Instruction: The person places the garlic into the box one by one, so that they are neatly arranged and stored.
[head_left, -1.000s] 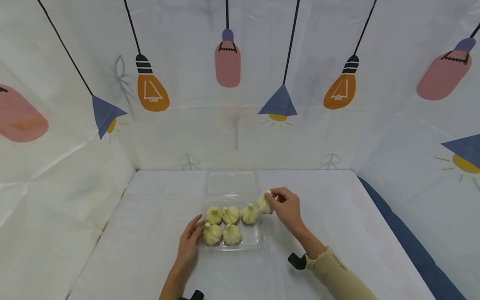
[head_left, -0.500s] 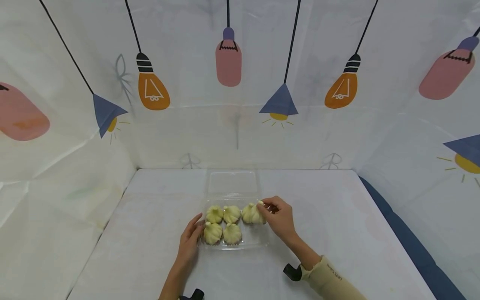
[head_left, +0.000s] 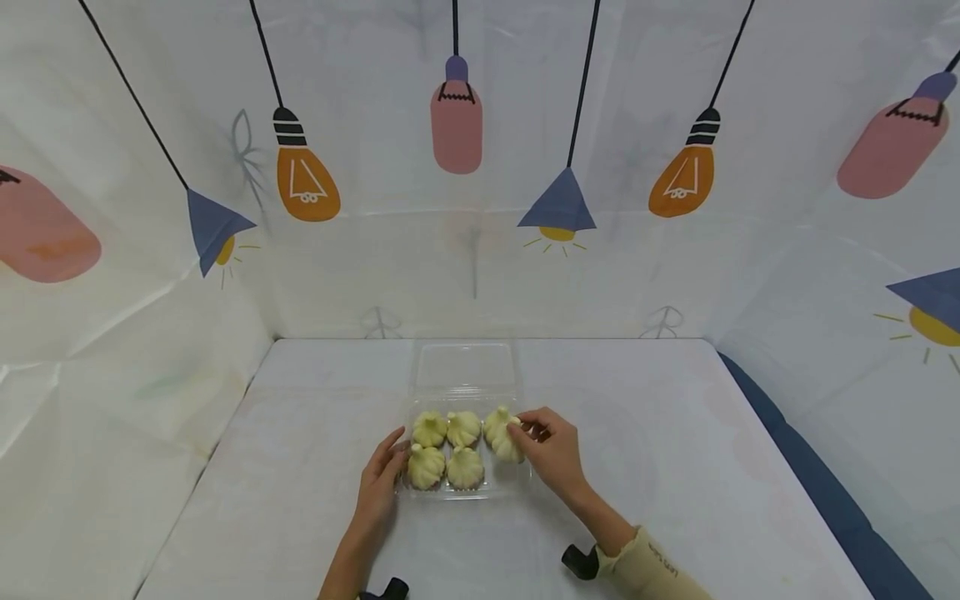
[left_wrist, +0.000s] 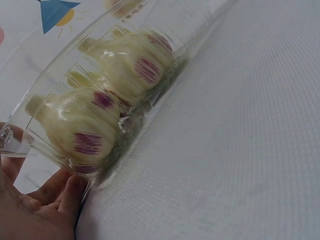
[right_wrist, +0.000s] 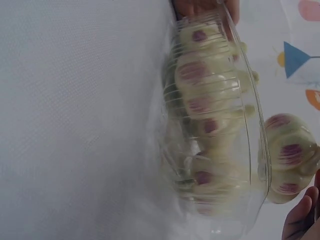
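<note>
A clear plastic clamshell box lies on the white table, its lid folded back on the far side. Several pale garlic bulbs stand inside it in two rows, with purple patches low on their sides in the wrist views. My right hand pinches another garlic bulb over the right part of the box; in the right wrist view this garlic bulb shows beyond the rim, above the others. With relaxed fingers, my left hand touches the box's left side; its fingertips are partly hidden.
Both wrists carry a black camera mount. White cloth walls printed with lamps and bulbs enclose the table at the back and sides. Blue fabric runs past the table's right edge.
My right hand has brought its garlic bulb from beside the box's right edge leftward and nearer to me, over the front right part. The left hand stays at the box's side.
</note>
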